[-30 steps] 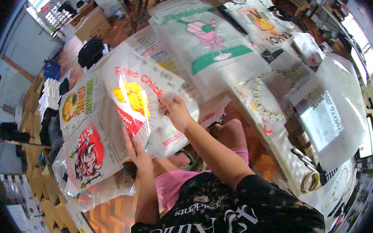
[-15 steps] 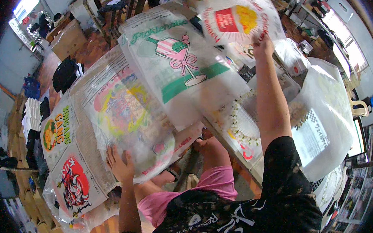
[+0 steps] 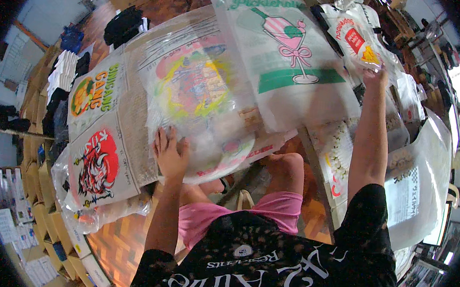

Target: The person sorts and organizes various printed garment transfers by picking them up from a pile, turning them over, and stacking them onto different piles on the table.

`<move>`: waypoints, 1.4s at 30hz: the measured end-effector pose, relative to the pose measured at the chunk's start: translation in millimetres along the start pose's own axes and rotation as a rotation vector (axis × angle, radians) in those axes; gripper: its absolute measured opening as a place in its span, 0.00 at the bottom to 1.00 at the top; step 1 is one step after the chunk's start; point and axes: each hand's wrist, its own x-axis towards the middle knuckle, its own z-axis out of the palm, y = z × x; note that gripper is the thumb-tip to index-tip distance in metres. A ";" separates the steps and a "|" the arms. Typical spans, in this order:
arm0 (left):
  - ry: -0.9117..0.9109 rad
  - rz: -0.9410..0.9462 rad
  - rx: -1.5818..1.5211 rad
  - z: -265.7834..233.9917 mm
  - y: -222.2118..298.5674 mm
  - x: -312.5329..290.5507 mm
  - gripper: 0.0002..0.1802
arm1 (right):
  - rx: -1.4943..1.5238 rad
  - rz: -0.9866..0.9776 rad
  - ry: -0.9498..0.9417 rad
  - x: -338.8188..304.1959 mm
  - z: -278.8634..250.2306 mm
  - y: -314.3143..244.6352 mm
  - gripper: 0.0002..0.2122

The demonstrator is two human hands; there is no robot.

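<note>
At the far right, a red-and-yellow printed sheet is being pinched by its near edge in the right hand — setting it down seems to be the step, with a flat release being called for next. At left, a yellow-patterned sheet is being touched by the left hand, fingers spread.

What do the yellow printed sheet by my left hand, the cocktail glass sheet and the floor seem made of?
Yellow printed sheet: probably thin, glossy plastic film, judging by its pale highlights and translucent look. Cocktail glass sheet: likely plastic film, more frosted, since it looks milky. Floor: seemingly varnished wood, from the brown herringbone strips, though a lookalike is possible.
</note>
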 end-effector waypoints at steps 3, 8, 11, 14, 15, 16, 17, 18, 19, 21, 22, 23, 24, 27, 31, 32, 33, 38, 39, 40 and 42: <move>0.014 0.002 -0.049 -3.0 1.7 2.8 0.23 | -0.080 0.000 0.138 -28.1 14.3 -17.7 0.17; 0.027 -0.016 -0.149 -1.2 -9.9 -0.3 0.19 | -0.129 -0.076 0.166 -127.6 54.5 -33.3 0.20; 0.102 -0.037 -0.289 -5.2 -7.9 0.1 0.19 | -0.136 -0.128 0.147 -165.5 45.2 -38.3 0.19; 0.172 -0.053 -0.452 -13.2 -17.3 -15.5 0.18 | -0.254 -0.058 -0.271 -241.1 39.6 -21.5 0.19; 0.194 -0.060 -0.514 -17.8 -24.2 -24.2 0.18 | -0.268 0.030 -0.361 -265.8 37.3 -10.3 0.19; 0.175 -0.074 -0.562 -21.9 -28.7 -29.2 0.18 | -0.285 0.111 -0.446 -289.7 36.0 -1.2 0.18; 0.156 -0.086 -0.609 -26.7 -33.2 -33.0 0.19 | -0.281 0.246 -0.492 -311.1 34.7 10.5 0.16; 0.140 -0.100 -0.653 -31.3 -36.8 -37.8 0.19 | -0.278 0.384 -0.539 -329.4 32.0 26.0 0.15; 0.083 -0.186 -0.752 -41.2 -36.3 -41.2 0.19 | -0.471 0.390 -0.559 -340.8 21.9 46.7 0.15; -0.032 -0.361 -0.951 -62.0 -34.6 -48.5 0.18 | -0.709 0.485 -0.607 -367.4 16.2 80.9 0.15; -0.086 -0.470 -1.056 -64.0 -35.9 -52.1 0.18 | -0.753 0.573 -0.632 -383.4 19.2 95.7 0.15; -0.139 -0.580 -1.156 -67.7 -37.6 -56.2 0.18 | -0.817 0.529 -0.700 -394.9 18.2 115.5 0.16; -0.206 -0.681 -1.261 -68.8 -36.4 -57.4 0.18 | -0.824 0.541 -0.704 -401.9 14.8 131.5 0.17; -0.144 -0.666 -1.386 -59.1 -41.9 -66.7 0.19 | -0.702 0.710 -0.624 -421.4 10.4 176.4 0.20; -0.057 -0.467 -1.192 -59.5 -43.2 -82.1 0.19 | -0.602 0.777 -0.532 -438.0 40.6 167.7 0.27; -0.064 -0.431 -1.115 -63.8 -41.6 -84.9 0.19 | -0.564 0.909 -0.517 -427.3 51.1 157.9 0.27; -0.070 -0.395 -1.037 -66.3 -40.2 -87.6 0.19 | -0.588 0.948 -0.533 -418.1 59.8 156.0 0.26; -0.212 -0.435 -1.109 -67.1 -15.6 -103.4 0.21 | -0.687 0.795 -0.658 -384.9 81.5 169.3 0.21; -0.253 -0.464 -1.131 -68.6 -9.1 -106.1 0.22 | -0.638 0.756 -0.668 -381.6 80.4 175.7 0.21; -0.228 -0.381 -1.119 -72.1 -6.0 -110.0 0.24 | -0.649 0.719 -0.726 -383.9 89.0 174.5 0.20; -0.216 -0.267 -1.086 -83.4 -2.1 -114.8 0.28 | -0.669 0.643 -0.842 -388.8 106.0 170.7 0.21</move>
